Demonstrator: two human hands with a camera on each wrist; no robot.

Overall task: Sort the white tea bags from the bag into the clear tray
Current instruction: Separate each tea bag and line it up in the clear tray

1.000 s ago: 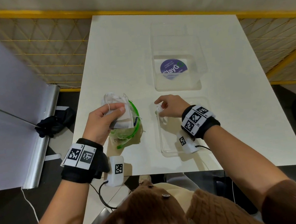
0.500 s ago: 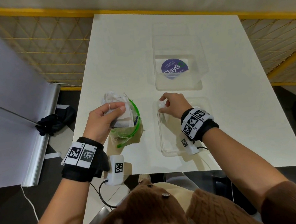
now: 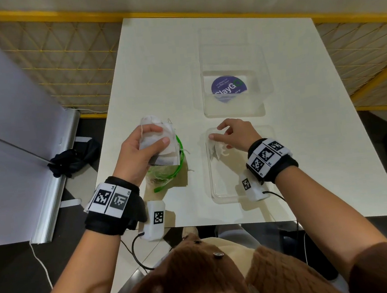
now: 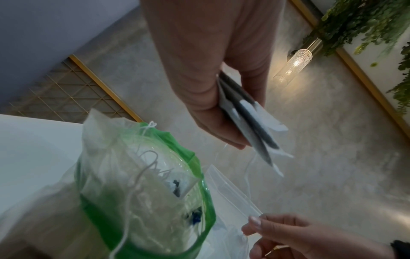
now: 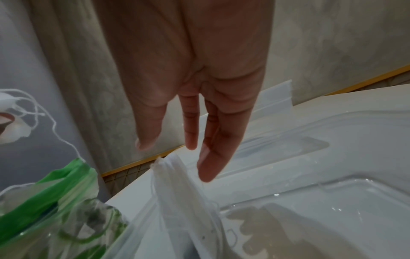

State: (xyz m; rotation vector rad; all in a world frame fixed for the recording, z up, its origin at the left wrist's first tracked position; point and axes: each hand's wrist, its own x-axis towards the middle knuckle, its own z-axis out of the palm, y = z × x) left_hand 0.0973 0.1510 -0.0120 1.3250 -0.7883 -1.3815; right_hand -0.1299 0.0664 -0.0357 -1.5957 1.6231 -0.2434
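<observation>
My left hand [image 3: 158, 135] grips a bunch of white tea bags [image 3: 158, 150] just above the clear bag with the green rim [image 3: 178, 169], which stands on the table's near left. In the left wrist view the hand [image 4: 210, 105] clasps the tea bags [image 4: 250, 126] over the bag's mouth [image 4: 142, 192]. My right hand [image 3: 224, 133] hovers, fingers straight, over the far left corner of the clear tray [image 3: 230, 185]. Some white tea bags [image 3: 214, 151] lean against the wall in that corner. In the right wrist view the fingers [image 5: 206, 168] are just above a tea bag [image 5: 177, 184] without holding it.
A second clear container with a purple round sticker [image 3: 228, 87] sits beyond the tray on the white table [image 3: 317, 133]. The table's left edge drops to a dark floor with a grey panel [image 3: 8, 142]. Loose strings hang from the tea bags.
The right hand carried a pinched tea bag forward to the tray's far left corner and let it go; its fingers are now straight. The left hand kept its bunch over the bag.
</observation>
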